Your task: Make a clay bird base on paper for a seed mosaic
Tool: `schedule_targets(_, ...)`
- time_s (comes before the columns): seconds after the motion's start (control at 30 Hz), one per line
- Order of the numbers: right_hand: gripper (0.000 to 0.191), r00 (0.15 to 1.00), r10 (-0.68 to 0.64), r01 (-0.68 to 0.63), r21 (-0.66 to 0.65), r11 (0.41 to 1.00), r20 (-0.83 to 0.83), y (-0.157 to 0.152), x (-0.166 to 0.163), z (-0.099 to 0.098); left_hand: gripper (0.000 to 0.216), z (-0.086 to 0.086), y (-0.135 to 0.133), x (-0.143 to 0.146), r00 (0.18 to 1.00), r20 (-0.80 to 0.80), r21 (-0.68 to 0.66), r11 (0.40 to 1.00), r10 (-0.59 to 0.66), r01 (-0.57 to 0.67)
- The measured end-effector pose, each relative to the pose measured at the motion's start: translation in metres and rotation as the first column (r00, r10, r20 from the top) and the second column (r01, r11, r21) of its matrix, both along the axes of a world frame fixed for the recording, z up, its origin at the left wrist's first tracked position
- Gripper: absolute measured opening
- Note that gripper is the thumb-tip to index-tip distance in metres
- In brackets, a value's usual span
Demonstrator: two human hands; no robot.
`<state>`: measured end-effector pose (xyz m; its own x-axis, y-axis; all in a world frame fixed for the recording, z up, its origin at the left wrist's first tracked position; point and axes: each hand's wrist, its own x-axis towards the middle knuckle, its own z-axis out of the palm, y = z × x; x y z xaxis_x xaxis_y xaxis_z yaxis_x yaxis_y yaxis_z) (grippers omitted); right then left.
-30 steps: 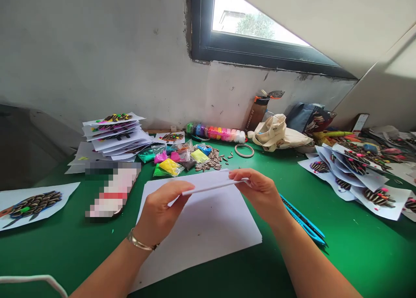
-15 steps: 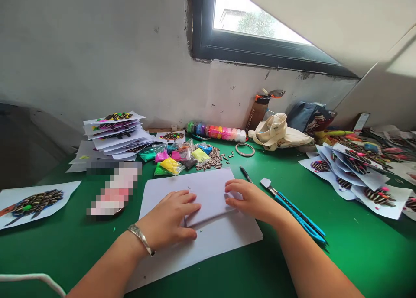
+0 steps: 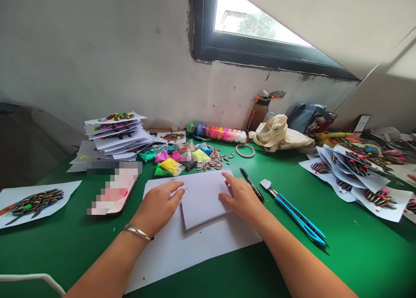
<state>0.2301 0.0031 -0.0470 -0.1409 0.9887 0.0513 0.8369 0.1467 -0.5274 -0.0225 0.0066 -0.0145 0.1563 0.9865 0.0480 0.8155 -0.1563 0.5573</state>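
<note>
Directly between left hand (image 3: 160,206) and right hand (image 3: 243,198): small white paper (image 3: 205,200), flat.

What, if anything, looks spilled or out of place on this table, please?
Loose seeds look spilled: they lie scattered beside the colourful packets, a few apart, nearer the grey ring. Small dark specks also mark the large white paper under the smaller white paper.

White folded paper (image 3: 205,208); smooth green table (image 3: 360,250); blue plastic cutter (image 3: 299,219); slim black pen (image 3: 252,184); sunflower seeds (image 3: 213,159), dark-and-pale stripes; silver metal bracelet (image 3: 139,232).
</note>
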Motion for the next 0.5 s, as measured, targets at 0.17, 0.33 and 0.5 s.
schedule_targets(0.17, 0.057, 0.995, -0.018, 0.018, 0.005, 1.0, -0.095, 0.002, -0.006, -0.006, 0.041, 0.001, 0.001, 0.003, 0.998, 0.003, -0.06, 0.997, 0.056, -0.055)
schedule_targets(0.33, 0.035, 0.879, -0.067, 0.071, -0.009, 0.997, -0.473, 0.004, -0.004, -0.007, 0.044, 0.004, 0.0, 0.004, 0.986, 0.11, -0.095, 0.989, 0.124, -0.113)
schedule_targets(0.5, 0.023, 0.596, -0.079, 0.029, -0.077, 0.997, -0.799, 0.005, 0.004, 0.002, 0.053, 0.006, 0.0, 0.004, 0.864, 0.485, -0.216, 0.976, 0.139, -0.035)
